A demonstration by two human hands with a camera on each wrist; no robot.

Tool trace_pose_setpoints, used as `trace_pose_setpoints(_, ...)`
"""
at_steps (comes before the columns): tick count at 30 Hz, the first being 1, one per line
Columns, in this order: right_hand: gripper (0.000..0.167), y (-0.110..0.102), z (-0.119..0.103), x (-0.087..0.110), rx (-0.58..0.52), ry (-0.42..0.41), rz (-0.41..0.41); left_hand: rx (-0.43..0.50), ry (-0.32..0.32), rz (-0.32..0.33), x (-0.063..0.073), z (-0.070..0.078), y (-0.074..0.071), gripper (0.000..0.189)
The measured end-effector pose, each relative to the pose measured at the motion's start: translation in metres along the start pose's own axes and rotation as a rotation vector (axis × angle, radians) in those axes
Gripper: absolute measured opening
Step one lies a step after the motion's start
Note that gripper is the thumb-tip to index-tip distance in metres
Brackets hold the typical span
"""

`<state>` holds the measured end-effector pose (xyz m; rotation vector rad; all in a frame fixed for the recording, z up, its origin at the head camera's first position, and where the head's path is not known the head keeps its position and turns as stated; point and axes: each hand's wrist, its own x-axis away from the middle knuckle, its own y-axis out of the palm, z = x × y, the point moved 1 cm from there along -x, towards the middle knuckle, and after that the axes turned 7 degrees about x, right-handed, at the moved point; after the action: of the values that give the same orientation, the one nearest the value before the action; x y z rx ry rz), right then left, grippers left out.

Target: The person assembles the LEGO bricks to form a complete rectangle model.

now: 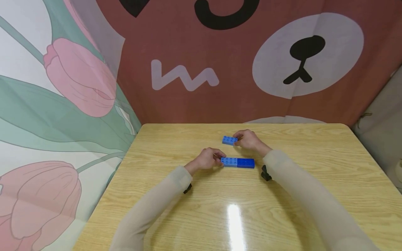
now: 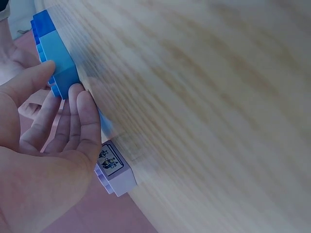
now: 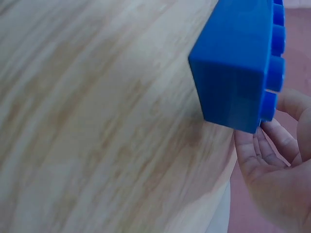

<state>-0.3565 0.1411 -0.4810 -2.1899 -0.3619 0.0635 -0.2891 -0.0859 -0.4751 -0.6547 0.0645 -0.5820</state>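
Two toy building bricks stand end to end on the table: a light blue brick [image 1: 229, 161] on the left and a dark blue brick [image 1: 246, 163] on the right. My left hand [image 1: 208, 159] pinches the left end of the light blue one, with thumb and fingertips on it in the left wrist view. Farther back, a second light blue brick [image 1: 229, 140] has its right end between the thumb and fingers of my right hand [image 1: 249, 140]. In the right wrist view, the dark blue brick [image 3: 233, 68] fills the foreground and hides that held brick.
A lilac brick [image 2: 116, 172] with a printed picture stands beyond my left hand in the left wrist view. The wooden table [image 1: 194, 216] ends at a brown printed cloth [image 1: 188, 104] behind and a floral cloth [image 1: 78, 139] at left.
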Motion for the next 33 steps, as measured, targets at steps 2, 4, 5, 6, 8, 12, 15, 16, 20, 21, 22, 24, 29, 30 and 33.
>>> trace_pose_setpoints(2, 0.038, 0.000, 0.000, -0.001, 0.006, 0.005, 0.002, 0.001, 0.000, -0.001, 0.000, 0.001, 0.000, 0.030)
trace_pose_setpoints(4, 0.038, 0.000, 0.000, -0.001, 0.008, 0.013, 0.003, 0.002, 0.001, 0.000, 0.000, 0.001, 0.000, 0.031)
trace_pose_setpoints(5, 0.037, 0.000, 0.000, -0.001, 0.009, 0.015, 0.004, 0.005, 0.001, 0.001, 0.000, 0.001, 0.000, 0.031)
trace_pose_setpoints(6, 0.037, 0.000, 0.000, -0.001, 0.011, 0.016, 0.004, 0.008, 0.000, 0.002, 0.000, 0.002, -0.001, 0.031)
trace_pose_setpoints(8, 0.037, 0.000, 0.000, -0.001, 0.012, 0.021, 0.001, 0.010, -0.001, 0.001, 0.000, 0.002, -0.001, 0.030)
trace_pose_setpoints(12, 0.036, -0.002, 0.000, 0.001, 0.012, 0.017, -0.012, 0.004, -0.006, -0.002, 0.000, 0.001, -0.001, 0.030)
trace_pose_setpoints(15, 0.036, -0.004, 0.000, 0.004, 0.011, 0.008, -0.018, 0.003, -0.007, -0.002, 0.000, 0.000, -0.001, 0.030)
trace_pose_setpoints(16, 0.036, -0.005, 0.000, 0.004, 0.012, 0.005, -0.018, 0.004, -0.008, -0.002, 0.000, 0.000, -0.001, 0.030)
trace_pose_setpoints(20, 0.035, -0.008, 0.000, 0.008, 0.006, -0.008, -0.017, 0.007, -0.017, -0.003, 0.000, 0.000, 0.000, 0.030)
trace_pose_setpoints(21, 0.035, -0.009, 0.000, 0.009, 0.004, -0.012, -0.016, 0.007, -0.021, -0.004, 0.000, 0.000, 0.000, 0.030)
trace_pose_setpoints(22, 0.035, -0.010, 0.001, 0.010, 0.002, -0.016, -0.016, 0.007, -0.023, -0.005, 0.000, 0.000, 0.000, 0.031)
trace_pose_setpoints(24, 0.035, -0.011, 0.001, 0.012, 0.003, -0.029, -0.016, 0.009, -0.026, -0.004, 0.000, 0.000, 0.000, 0.031)
trace_pose_setpoints(29, 0.036, -0.015, 0.003, 0.017, 0.012, -0.039, -0.023, 0.027, -0.019, -0.003, -0.001, -0.001, -0.001, 0.031)
trace_pose_setpoints(30, 0.037, -0.016, 0.003, 0.018, 0.011, -0.041, -0.024, 0.031, -0.014, -0.003, 0.000, -0.001, -0.001, 0.031)
trace_pose_setpoints(33, 0.036, -0.018, 0.003, 0.021, 0.009, -0.046, -0.020, 0.034, 0.000, -0.003, 0.000, -0.001, -0.001, 0.030)
